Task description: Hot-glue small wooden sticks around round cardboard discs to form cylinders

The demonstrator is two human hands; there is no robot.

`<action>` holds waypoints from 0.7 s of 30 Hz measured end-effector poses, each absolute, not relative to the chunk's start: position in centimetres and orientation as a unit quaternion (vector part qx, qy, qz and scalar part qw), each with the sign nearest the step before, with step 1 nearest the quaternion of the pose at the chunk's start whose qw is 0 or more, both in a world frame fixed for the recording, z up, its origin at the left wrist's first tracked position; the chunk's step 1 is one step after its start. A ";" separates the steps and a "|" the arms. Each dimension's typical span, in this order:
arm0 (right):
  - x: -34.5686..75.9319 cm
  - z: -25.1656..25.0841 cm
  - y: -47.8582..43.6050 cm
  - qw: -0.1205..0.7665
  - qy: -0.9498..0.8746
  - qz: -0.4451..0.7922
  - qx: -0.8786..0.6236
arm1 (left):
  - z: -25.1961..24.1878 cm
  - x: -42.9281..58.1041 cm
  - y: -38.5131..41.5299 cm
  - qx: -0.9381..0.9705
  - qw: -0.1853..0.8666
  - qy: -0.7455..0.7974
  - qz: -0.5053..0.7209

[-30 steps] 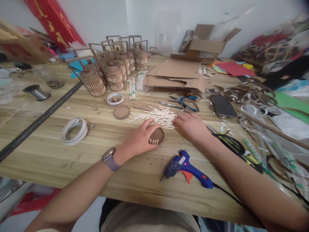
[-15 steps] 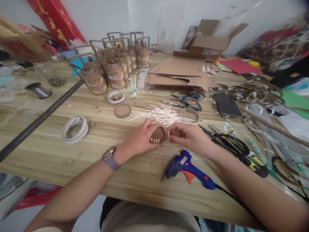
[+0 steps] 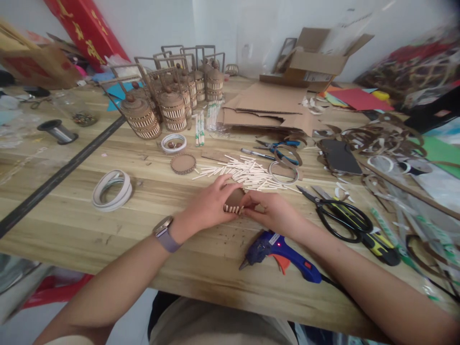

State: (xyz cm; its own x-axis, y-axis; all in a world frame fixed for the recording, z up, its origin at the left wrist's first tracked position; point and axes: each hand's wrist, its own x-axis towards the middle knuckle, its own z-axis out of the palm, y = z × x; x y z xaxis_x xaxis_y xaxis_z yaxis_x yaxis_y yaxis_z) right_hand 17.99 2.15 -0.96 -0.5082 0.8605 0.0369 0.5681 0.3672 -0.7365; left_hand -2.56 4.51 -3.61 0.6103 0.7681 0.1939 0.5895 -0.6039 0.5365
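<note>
My left hand (image 3: 210, 203) grips the left rim of a small round cardboard disc (image 3: 235, 195), its fingers over the far edge and thumb near the front. Several short pale sticks (image 3: 233, 209) stand in a row along the disc's near edge. Pinched fingers of my right hand (image 3: 268, 207) touch the disc's near right edge, at the end of that row; a small stick shows at the fingertips, mostly hidden. Behind both hands lies a loose pile of pale sticks (image 3: 247, 171). A blue hot glue gun (image 3: 280, 254) rests just in front of my right hand, its red light lit.
Black scissors (image 3: 338, 215) and a yellow cutter (image 3: 381, 245) lie to the right. Finished lantern-like pieces (image 3: 174, 110) with handles stand at the back left. A second disc (image 3: 183, 164), a tape roll (image 3: 111, 190) and flat cardboard (image 3: 264, 103) are on the table.
My right hand has moved left and slightly down, bringing its small stick to the disc's near right edge. The left hand keeps its hold on the disc.
</note>
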 end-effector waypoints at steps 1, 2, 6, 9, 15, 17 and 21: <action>18.0 -1.1 2.1 0.213 -0.802 0.336 -0.446 | -3.6 -2.5 4.5 0.871 0.216 0.389 0.209; 18.0 -1.1 2.1 0.212 -0.806 0.328 -0.444 | -3.6 -2.5 4.5 0.870 0.217 0.390 0.209; 17.9 -1.4 1.9 0.207 -0.822 0.296 -0.440 | -3.4 -2.5 4.5 0.870 0.220 0.392 0.202; 17.9 -1.5 1.8 0.206 -0.834 0.277 -0.431 | -3.4 -2.5 4.5 0.871 0.218 0.388 0.206; 18.0 -1.6 1.8 0.210 -0.843 0.262 -0.419 | -3.4 -2.4 4.4 0.870 0.215 0.389 0.215; 18.0 -1.7 1.8 0.209 -0.844 0.259 -0.420 | -3.2 -2.4 4.4 0.867 0.223 0.392 0.211; 18.0 -2.0 1.7 0.210 -0.845 0.258 -0.420 | -3.0 -2.4 4.4 0.864 0.235 0.397 0.202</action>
